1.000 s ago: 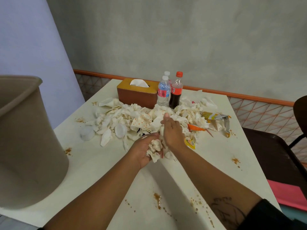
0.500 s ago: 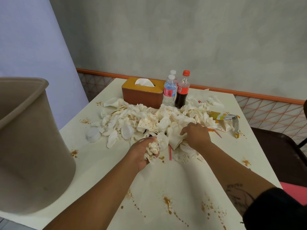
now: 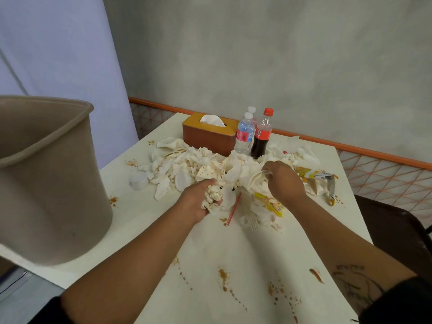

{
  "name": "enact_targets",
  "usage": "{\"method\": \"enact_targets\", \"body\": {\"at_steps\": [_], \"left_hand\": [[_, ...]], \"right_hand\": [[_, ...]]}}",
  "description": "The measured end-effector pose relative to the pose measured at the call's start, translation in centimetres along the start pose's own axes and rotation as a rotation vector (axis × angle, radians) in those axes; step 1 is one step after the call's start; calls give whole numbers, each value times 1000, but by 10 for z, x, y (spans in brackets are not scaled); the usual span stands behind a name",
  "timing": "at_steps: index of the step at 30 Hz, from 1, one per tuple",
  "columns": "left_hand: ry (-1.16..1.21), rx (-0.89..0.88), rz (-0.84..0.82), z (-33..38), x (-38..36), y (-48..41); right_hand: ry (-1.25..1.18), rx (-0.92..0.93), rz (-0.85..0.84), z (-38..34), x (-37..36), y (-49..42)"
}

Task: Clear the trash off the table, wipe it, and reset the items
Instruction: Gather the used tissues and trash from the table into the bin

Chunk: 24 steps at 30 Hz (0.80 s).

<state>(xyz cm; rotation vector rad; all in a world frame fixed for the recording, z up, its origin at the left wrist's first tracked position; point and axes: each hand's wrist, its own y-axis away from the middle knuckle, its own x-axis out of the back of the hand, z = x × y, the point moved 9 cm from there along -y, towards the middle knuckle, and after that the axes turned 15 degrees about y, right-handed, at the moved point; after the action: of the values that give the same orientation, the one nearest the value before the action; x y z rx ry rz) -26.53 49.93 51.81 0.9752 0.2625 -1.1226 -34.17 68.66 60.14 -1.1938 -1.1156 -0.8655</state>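
The white rectangular table (image 3: 145,230) is carrying all of it. The big taupe plastic waste bin (image 3: 46,178) is sitting well to the near left of the orange-brown tissue box (image 3: 208,139). The heap of crumpled, sauce-spotted white napkins (image 3: 187,162) is lying just in front of that box.

The left hand (image 3: 198,199), in front of the box, is squeezing a ball of napkins in curled fingers. The right hand (image 3: 284,181), to the box's near right, is pinching a bunch of paper out of the heap.

Several risks are showing, as I judge it. The clear plastic water bottles (image 3: 244,136) and the red-capped cola bottle (image 3: 261,139) are standing just right of the box, right against the heap. A hard tug there is likely to topple them. The red straw (image 3: 233,209) and the white plastic fork (image 3: 253,223), both lying in front of the box at the heap's near edge, are liable to slip from a handful travelling to the bin. Dragged paper is also risking a smear through the brown sauce splashes (image 3: 223,275) farthest in front of the box.
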Motion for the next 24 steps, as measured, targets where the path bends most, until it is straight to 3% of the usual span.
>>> {"method": "enact_targets", "body": {"at_steps": [8, 17, 21, 24], "left_hand": [[29, -153, -25, 43, -35, 37], [76, -443, -68, 158, -34, 117], [-63, -596, 18, 217, -19, 164], [-181, -756, 171, 259, 11, 194]], "right_hand": [[-190, 141, 179, -45, 72, 0], [-381, 307, 299, -141, 151, -7], [-479, 399, 351, -197, 183, -10], [-547, 456, 359, -245, 198, -12]]}}
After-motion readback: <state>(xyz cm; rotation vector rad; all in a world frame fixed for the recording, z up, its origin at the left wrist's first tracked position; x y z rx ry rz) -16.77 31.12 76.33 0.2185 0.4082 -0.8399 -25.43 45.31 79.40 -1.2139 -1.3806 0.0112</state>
